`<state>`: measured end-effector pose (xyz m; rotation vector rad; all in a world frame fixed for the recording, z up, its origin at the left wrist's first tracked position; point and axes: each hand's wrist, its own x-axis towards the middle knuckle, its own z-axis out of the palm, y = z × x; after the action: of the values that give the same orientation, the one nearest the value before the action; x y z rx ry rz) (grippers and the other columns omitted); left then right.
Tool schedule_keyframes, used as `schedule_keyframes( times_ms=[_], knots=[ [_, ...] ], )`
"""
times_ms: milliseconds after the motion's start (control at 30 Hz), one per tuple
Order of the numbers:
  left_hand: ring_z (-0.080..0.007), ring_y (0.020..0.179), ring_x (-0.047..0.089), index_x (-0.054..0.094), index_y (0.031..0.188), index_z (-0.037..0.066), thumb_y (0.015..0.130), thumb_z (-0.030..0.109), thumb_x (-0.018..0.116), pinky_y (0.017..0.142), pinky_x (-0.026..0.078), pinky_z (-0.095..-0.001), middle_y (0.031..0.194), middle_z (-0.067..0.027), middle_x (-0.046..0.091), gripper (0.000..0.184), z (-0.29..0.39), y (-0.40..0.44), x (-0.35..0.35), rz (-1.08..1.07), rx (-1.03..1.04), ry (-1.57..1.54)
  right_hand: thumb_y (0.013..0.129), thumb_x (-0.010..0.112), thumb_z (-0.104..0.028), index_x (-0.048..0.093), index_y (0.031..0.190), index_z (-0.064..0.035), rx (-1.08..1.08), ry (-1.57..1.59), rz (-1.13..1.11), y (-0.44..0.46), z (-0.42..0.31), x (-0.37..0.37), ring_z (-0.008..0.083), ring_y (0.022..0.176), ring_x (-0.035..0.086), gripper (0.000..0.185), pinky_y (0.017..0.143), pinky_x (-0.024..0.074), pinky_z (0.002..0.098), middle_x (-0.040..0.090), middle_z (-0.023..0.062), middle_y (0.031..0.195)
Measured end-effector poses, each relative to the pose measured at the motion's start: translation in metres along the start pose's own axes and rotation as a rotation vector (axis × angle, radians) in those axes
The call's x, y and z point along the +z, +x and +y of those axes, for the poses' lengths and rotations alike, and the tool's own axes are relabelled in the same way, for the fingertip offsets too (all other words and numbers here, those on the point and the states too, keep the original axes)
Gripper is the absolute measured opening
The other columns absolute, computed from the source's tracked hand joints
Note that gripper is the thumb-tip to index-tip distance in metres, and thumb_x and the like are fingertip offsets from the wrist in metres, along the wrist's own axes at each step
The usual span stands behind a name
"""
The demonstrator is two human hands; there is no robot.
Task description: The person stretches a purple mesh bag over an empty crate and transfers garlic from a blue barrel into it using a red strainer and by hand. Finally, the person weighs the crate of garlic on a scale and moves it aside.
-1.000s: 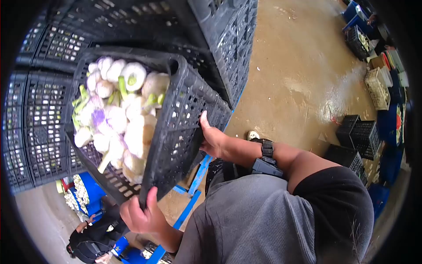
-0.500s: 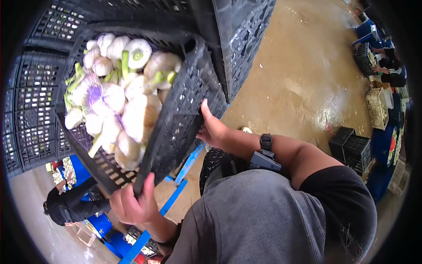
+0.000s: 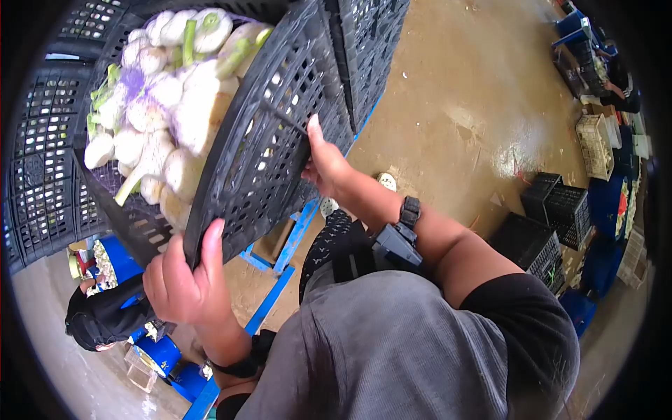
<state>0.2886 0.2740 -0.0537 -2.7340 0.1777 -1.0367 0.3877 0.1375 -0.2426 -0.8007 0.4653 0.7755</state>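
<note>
A black plastic crate is tilted in front of me, its perforated near side turned toward me. White garlic bulbs with cut green stems fill it, partly wrapped in purple mesh. At the crate's lower left corner, my left hand is closed around the rim, thumb on the near side. My right hand grips the near side further right, thumb pointing up and its other fingers partly hidden. A wristband with a dark device is on my right forearm.
More black crates stand stacked to the left and behind. A blue metal frame runs below. Another person is at lower left, one more at far right. Black crates and blue barrels line the right of the wet floor.
The held crate has shifted up and left in view, and its near side shows more. Both hands have moved with it, still gripping.
</note>
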Motion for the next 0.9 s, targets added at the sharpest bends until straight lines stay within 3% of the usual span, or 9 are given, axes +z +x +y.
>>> schedule_keyframes(
  times_ms=[200, 367, 467, 567, 633, 700, 733, 800, 900],
  knots=[
    [-0.0219, 0.060, 0.055, 0.067, 0.093, 0.002, 0.069, 0.036, 0.078, 0.057, 0.044, -0.0340, 0.070, -0.0039, 0.058, 0.043, -0.003, -0.003, -0.003, 0.050, 0.028, -0.185, 0.082, 0.034, -0.074, 0.055, 0.117, -0.0040, -0.016, 0.044, -0.007, 0.000, 0.001, -0.002, 0.0229, 0.107, 0.055, 0.081, 0.097, 0.0381, 0.0388, 0.060, 0.0115, 0.115],
    [-0.0300, 0.078, 0.060, 0.064, 0.099, -0.004, 0.074, 0.033, 0.074, 0.076, 0.049, -0.0418, 0.088, -0.0132, 0.062, 0.046, -0.020, -0.013, -0.013, 0.051, 0.167, -0.358, 0.084, 0.045, -0.066, 0.053, 0.117, 0.0014, -0.071, -0.053, -0.016, -0.015, 0.008, -0.013, 0.0235, 0.105, 0.056, 0.075, 0.092, 0.0420, 0.0379, 0.058, 0.0121, 0.115],
    [-0.0304, 0.078, 0.059, 0.063, 0.100, -0.004, 0.076, 0.030, 0.071, 0.078, 0.048, -0.0457, 0.086, -0.0140, 0.061, 0.042, -0.029, -0.018, -0.012, 0.090, 0.174, -0.453, 0.087, 0.051, -0.055, 0.051, 0.120, 0.0002, -0.115, -0.155, 0.186, -0.027, 0.015, -0.025, 0.0208, 0.102, 0.056, 0.065, 0.086, 0.0448, 0.0344, 0.058, 0.0101, 0.113],
    [-0.0294, 0.071, 0.056, 0.062, 0.099, -0.004, 0.076, 0.028, 0.071, 0.074, 0.048, -0.0446, 0.080, -0.0125, 0.059, 0.040, -0.027, -0.017, -0.009, 0.137, 0.218, -0.464, 0.088, 0.056, -0.040, 0.046, 0.127, -0.0052, -0.793, -0.284, 0.438, -0.059, 0.011, -0.003, 0.0181, 0.101, 0.055, 0.053, 0.084, 0.0449, 0.0324, 0.057, 0.0087, 0.113],
    [-0.0320, 0.075, 0.057, 0.064, 0.097, -0.004, 0.078, 0.026, 0.068, 0.071, 0.048, -0.0416, 0.081, -0.0143, 0.060, 0.036, -0.025, -0.017, -0.007, 0.142, 0.172, -0.485, 0.082, 0.063, -0.036, 0.047, 0.123, 0.0031, -1.261, -0.509, 0.428, -0.088, -0.002, 0.024, 0.0291, 0.109, 0.051, 0.059, 0.093, 0.0412, 0.0422, 0.052, 0.0185, 0.117],
    [-0.0305, 0.066, 0.055, 0.063, 0.094, -0.001, 0.077, 0.025, 0.071, 0.065, 0.048, -0.0423, 0.077, -0.0111, 0.059, 0.032, -0.025, -0.016, 0.003, 0.257, 0.231, -0.392, 0.077, 0.064, -0.043, 0.043, 0.129, -0.0009, -1.840, -0.999, 0.393, -0.107, -0.025, 0.044, 0.0403, 0.118, 0.044, 0.070, 0.098, 0.0362, 0.0472, 0.049, 0.0228, 0.121],
    [-0.0302, 0.066, 0.056, 0.063, 0.094, -0.001, 0.078, 0.025, 0.070, 0.064, 0.048, -0.0417, 0.077, -0.0114, 0.060, 0.031, -0.027, -0.015, 0.003, 0.278, 0.243, -0.337, 0.080, 0.056, -0.056, 0.036, 0.137, -0.0042, -1.702, -1.200, 0.130, -0.112, -0.032, 0.057, 0.0430, 0.127, 0.033, 0.080, 0.105, 0.0243, 0.0518, 0.037, 0.0248, 0.135],
    [-0.0292, 0.067, 0.059, 0.065, 0.091, 0.001, 0.082, 0.026, 0.068, 0.061, 0.049, -0.0397, 0.078, -0.0121, 0.062, 0.027, -0.026, -0.021, 0.007, 0.338, 0.238, -0.254, 0.080, 0.045, -0.067, 0.036, 0.136, -0.0011, -1.740, -1.211, 0.198, -0.087, -0.011, 0.083, 0.0498, 0.132, 0.018, 0.086, 0.108, 0.0160, 0.0540, 0.025, 0.0301, 0.141],
    [-0.0288, 0.076, 0.061, 0.066, 0.088, -0.002, 0.082, 0.014, 0.066, 0.069, 0.049, -0.0390, 0.084, -0.0159, 0.065, 0.017, -0.022, -0.025, 0.006, 0.393, 0.206, -0.396, 0.084, 0.037, -0.067, 0.032, 0.137, -0.0009, -1.777, -1.135, 0.058, -0.093, -0.013, 0.076, 0.0518, 0.132, 0.016, 0.085, 0.106, 0.0194, 0.0548, 0.015, 0.0338, 0.143]
  ],
)
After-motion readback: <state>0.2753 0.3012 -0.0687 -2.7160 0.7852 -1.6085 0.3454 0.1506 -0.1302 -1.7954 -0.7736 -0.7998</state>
